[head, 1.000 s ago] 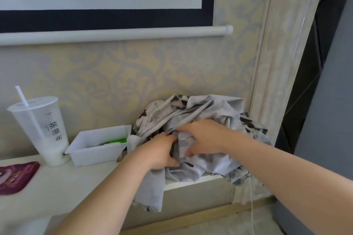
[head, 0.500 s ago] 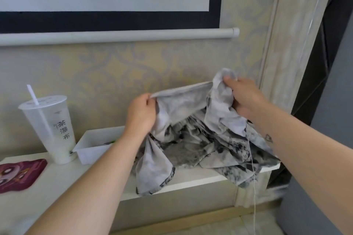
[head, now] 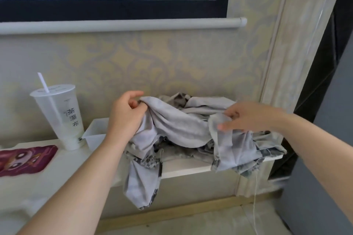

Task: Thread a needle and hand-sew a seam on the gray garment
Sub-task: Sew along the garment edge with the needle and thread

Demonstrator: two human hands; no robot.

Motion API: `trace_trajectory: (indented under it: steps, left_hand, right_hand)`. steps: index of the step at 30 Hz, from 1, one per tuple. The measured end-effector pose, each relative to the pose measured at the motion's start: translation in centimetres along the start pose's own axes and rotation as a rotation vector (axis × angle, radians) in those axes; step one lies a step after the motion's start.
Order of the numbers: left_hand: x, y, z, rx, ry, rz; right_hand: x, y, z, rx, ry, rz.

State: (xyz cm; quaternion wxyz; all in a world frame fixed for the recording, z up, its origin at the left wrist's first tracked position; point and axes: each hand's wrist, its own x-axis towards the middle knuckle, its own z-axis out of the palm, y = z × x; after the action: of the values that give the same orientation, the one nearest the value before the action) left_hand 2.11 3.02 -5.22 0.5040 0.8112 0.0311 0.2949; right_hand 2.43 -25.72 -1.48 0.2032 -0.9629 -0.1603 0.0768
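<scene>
The gray patterned garment (head: 183,129) lies crumpled on the white shelf (head: 183,168), with one part hanging over the front edge. My left hand (head: 126,114) grips a fold at the garment's upper left. My right hand (head: 246,116) pinches a thin edge of the fabric on the right side. A white thread (head: 255,192) hangs down from the garment's right end toward the floor. No needle shows in this view.
A tall plastic cup (head: 59,118) with a straw stands at the left. A white open box (head: 94,133) sits behind my left hand. A dark red cartoon mat (head: 24,158) lies at the far left. The wall and a roller screen bar (head: 122,25) rise behind.
Both hands lifted the garment off the shelf and spread it, then lowered it back. My right hand moved down and now pinches a lower edge.
</scene>
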Motion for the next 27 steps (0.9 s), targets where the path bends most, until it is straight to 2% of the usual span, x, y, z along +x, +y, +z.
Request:
trace_trajectory:
  steps: [4,7,10,12,15,19,21,22,25,27]
  left_hand:
    - [-1.4,1.5,-0.3,0.012,-0.039,0.169]
    - [-2.9,3.0,0.1,0.145,-0.112,0.306]
    - [-4.9,3.6,1.1,0.319,-0.207,0.516]
    - [-6.0,3.5,2.1,0.378,-0.321,0.584]
    - [-6.5,3.6,3.5,0.437,-0.444,0.625]
    - [-6.3,4.4,4.5,0.488,-0.488,0.623]
    - [-6.1,4.7,4.6,0.526,-0.495,0.622]
    - [-5.9,4.8,4.6,0.544,-0.495,0.622]
    - [-5.4,4.7,4.3,0.582,-0.498,0.59]
    - [-5.1,4.5,4.0,0.599,-0.49,0.571]
  right_hand:
    - [-0.9,-2.9,-1.5,0.132,0.239,-0.108]
    - [0.3,-3.9,-0.1,0.088,0.14,-0.182]
    - [1.3,-2.6,1.4,-0.147,0.019,-0.075]
    - [1.3,-1.1,2.0,-0.146,-0.069,0.028]
    - [1.1,0.2,3.0,0.018,-0.084,0.128]
    - [1.4,0.6,4.4,0.468,0.117,0.147]
    - [1.4,0.5,4.8,0.563,0.095,0.153]
    - [1.5,0.5,5.0,0.509,0.05,0.136]
    - [1.8,-0.1,5.7,0.127,-0.022,0.067]
    - [2.0,-1.2,5.3,0.114,-0.021,0.04]
